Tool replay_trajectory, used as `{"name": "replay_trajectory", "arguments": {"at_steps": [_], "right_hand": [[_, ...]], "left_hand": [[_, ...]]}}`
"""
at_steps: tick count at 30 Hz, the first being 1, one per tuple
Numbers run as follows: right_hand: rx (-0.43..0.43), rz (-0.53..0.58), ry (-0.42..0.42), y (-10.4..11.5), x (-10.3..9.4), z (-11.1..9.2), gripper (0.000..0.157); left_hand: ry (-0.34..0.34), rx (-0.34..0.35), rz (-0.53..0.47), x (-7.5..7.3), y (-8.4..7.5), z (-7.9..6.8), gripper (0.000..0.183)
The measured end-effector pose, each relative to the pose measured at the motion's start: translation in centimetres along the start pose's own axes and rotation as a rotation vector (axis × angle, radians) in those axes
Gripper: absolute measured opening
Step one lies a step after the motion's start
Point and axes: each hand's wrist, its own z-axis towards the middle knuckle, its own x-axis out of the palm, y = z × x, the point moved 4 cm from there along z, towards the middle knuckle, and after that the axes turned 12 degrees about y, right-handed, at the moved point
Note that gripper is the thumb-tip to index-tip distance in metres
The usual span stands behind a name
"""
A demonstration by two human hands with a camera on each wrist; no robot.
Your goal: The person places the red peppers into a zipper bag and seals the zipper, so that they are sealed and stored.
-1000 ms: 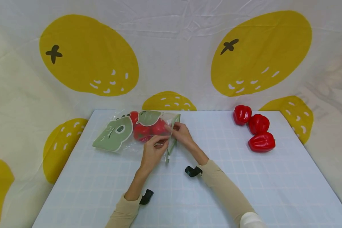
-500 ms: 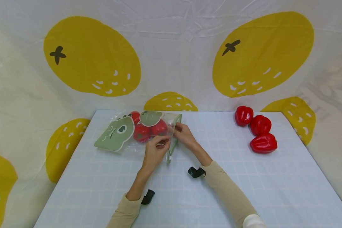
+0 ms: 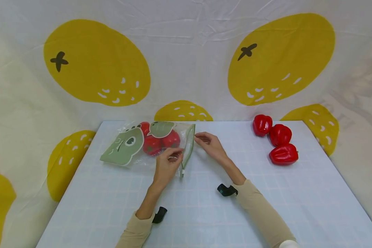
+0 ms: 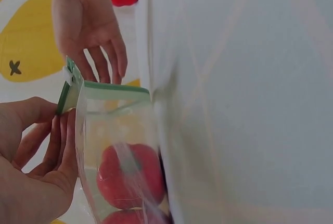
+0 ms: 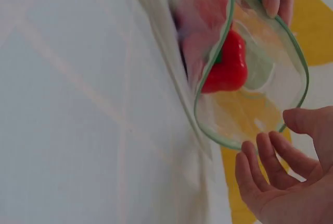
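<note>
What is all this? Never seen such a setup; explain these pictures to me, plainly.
No machine here: a person is working bare-handed at a table. The widest picture is taken from the person's head, the other two from the left and right wrists. On the table lie a clear bag with green print, red vegetables inside it, and three loose red peppers to the right. The left hand pinches the bag's edge; the right hand is beside its open mouth, perhaps touching.
</note>
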Motion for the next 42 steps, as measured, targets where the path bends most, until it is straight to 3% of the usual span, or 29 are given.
{"name": "replay_trajectory", "arguments": {"at_steps": [9, 15, 24, 42], "right_hand": [[0.015, -0.005, -0.066, 0.0, -2.9, -1.6, 0.041], [0.069, -0.031, -0.111, -0.3, -4.6, -2.9, 0.037], [0.129, -0.07, -0.109, -0.8, -6.5, -4.7, 0.043], [0.134, -0.278, -0.286, -1.0, -11.9, -9.4, 0.048]], "left_hand": [[0.017, 0.032, 0.008, -0.4, 0.1, 0.0, 0.018], [0.017, 0.027, 0.004, -0.4, 0.3, 0.0, 0.018], [0.022, 0.026, 0.026, -0.7, -0.4, 0.1, 0.019], [0.033, 0.007, 0.03, -0.5, -0.3, 1.1, 0.02]]}}
